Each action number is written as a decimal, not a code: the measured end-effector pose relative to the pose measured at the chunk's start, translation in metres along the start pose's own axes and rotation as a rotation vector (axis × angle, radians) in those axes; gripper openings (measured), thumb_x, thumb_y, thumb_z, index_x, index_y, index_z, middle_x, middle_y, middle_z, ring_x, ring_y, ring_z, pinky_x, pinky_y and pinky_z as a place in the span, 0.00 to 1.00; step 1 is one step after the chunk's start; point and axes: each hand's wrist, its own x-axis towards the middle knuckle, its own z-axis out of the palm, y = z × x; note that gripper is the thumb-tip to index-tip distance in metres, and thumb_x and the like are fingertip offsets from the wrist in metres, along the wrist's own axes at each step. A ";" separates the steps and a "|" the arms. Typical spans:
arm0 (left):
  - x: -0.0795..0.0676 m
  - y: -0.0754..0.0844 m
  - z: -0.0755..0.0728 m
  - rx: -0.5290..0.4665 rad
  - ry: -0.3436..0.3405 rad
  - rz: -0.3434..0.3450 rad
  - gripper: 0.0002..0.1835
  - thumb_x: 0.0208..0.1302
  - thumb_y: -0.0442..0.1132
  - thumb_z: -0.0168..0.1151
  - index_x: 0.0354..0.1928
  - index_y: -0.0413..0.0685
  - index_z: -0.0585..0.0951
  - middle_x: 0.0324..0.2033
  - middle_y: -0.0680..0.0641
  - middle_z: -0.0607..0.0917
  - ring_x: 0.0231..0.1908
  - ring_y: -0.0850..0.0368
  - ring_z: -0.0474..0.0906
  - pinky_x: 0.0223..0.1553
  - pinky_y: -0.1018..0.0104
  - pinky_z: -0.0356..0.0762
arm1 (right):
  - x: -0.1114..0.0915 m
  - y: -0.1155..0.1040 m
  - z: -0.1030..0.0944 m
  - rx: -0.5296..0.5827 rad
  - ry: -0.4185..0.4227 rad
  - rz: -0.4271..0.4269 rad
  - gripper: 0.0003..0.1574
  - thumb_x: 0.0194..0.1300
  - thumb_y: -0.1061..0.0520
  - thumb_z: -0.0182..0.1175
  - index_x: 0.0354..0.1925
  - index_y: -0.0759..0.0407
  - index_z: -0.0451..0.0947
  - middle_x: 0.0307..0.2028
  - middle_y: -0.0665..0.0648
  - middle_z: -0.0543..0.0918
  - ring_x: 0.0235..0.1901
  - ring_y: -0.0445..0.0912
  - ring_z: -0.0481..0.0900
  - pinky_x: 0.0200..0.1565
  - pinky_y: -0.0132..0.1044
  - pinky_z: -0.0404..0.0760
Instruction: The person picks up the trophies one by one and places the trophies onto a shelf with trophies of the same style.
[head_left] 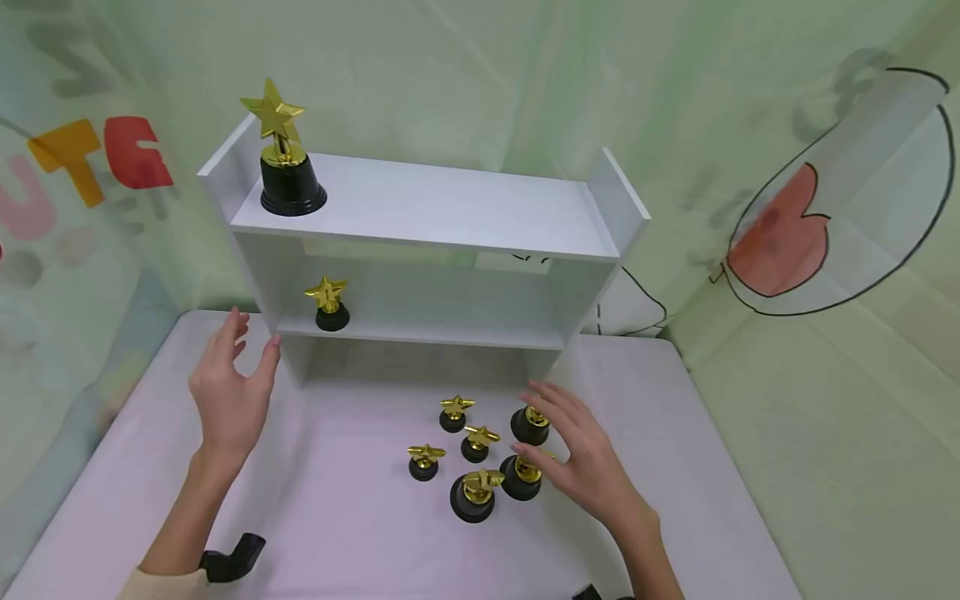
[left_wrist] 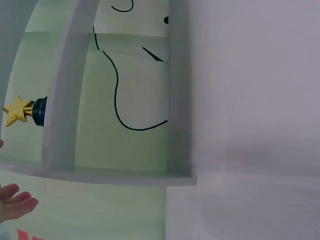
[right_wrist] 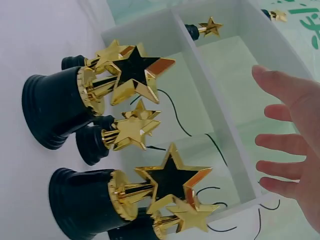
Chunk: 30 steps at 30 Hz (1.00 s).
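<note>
My left hand [head_left: 232, 392] is raised beside the left end of the white shelf [head_left: 450, 242], fingers and thumb spread, holding nothing. A large gold star trophy [head_left: 292, 187] with a black base stands on the top board at the left. One board lower sits a small star trophy [head_left: 332, 317]. My right hand [head_left: 581, 458] hovers over the right side of a trophy group, fingers apart and nothing in them. It partly hides two larger trophies [head_left: 519, 481]. Another larger trophy [head_left: 472, 504] stands in front, with three small trophies [head_left: 424, 468] to the left and behind.
The white-covered table [head_left: 345, 533] runs under the shelf and past both its ends. Upright side panels [head_left: 618, 200] rise above the top board. Pale green curtain [head_left: 420, 75] hangs behind, with a printed heart [head_left: 780, 237] at right and coloured letters [head_left: 138, 154] at left.
</note>
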 end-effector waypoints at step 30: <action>0.034 -0.015 0.032 -0.118 0.015 -0.249 0.13 0.64 0.39 0.62 0.49 0.47 0.86 0.38 0.40 0.89 0.33 0.81 0.77 0.38 0.88 0.74 | -0.072 0.008 0.028 0.140 0.007 0.390 0.39 0.49 0.53 0.76 0.60 0.50 0.75 0.55 0.48 0.82 0.53 0.44 0.80 0.55 0.18 0.71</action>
